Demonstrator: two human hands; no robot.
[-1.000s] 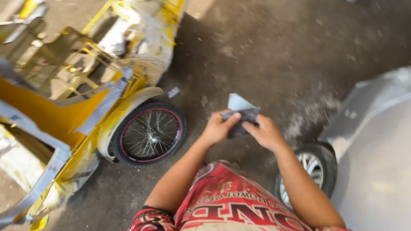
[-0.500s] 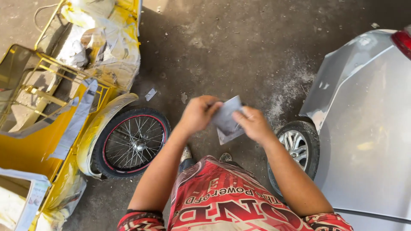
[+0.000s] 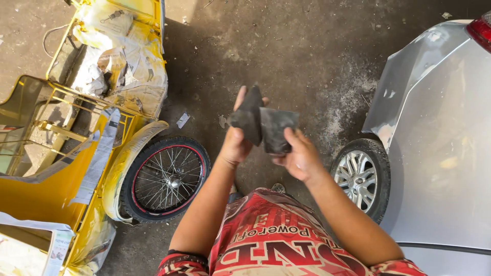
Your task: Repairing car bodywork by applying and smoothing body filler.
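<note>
Left hand (image 3: 236,140) is closed around one end of a dark grey abrasive sheet (image 3: 263,125), fingers raised behind its upper edge. The sheet is folded or creased down the middle (worn, dusty surface), held at chest height over the concrete floor (image 3: 286,46). Right hand (image 3: 299,156) pinches the other half, thumb on its face and fingers beneath. Both forearms angle inward from a red printed shirt (image 3: 271,240). A yellow masked sidecar (image 3: 76,128) with spoked wheel (image 3: 166,179) stands left; a grey car (image 3: 440,133) right.
</note>
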